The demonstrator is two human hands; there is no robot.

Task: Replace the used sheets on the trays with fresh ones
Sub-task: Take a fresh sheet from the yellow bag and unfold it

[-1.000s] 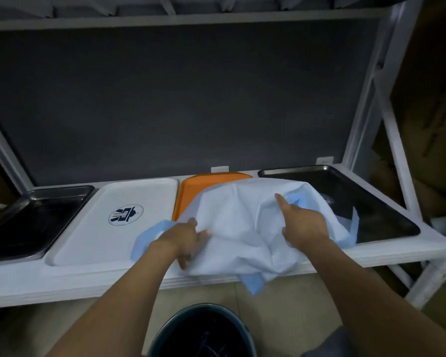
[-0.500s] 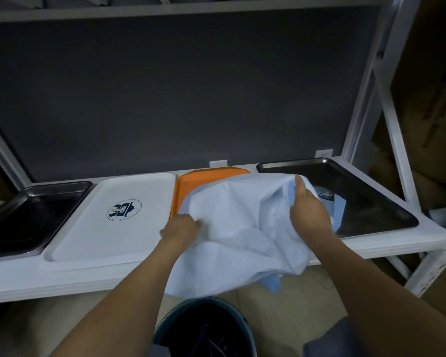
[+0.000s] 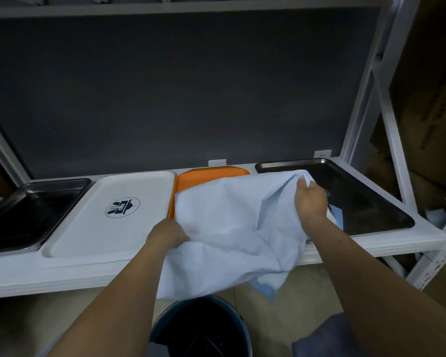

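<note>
Left hand (image 3: 168,234) and right hand (image 3: 310,199) grip the used sheet (image 3: 232,228), lifted further off the orange tray (image 3: 209,174); the bin (image 3: 216,318) seems next.

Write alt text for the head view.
Left hand and right hand grip a crumpled blue sheet over an orange tray on a shelf, above a bin. A white tray lies left, a dark tray right.

Dim, cool light from above; the crumpled pale blue fabric sheet (image 3: 232,222) in the fingers (image 3: 304,182) is brightest; faint sheen on the dark steel tray (image 3: 31,210) far left of them; the white metal shelf post (image 3: 396,140) bows at their right; slightly soft overall.
</note>
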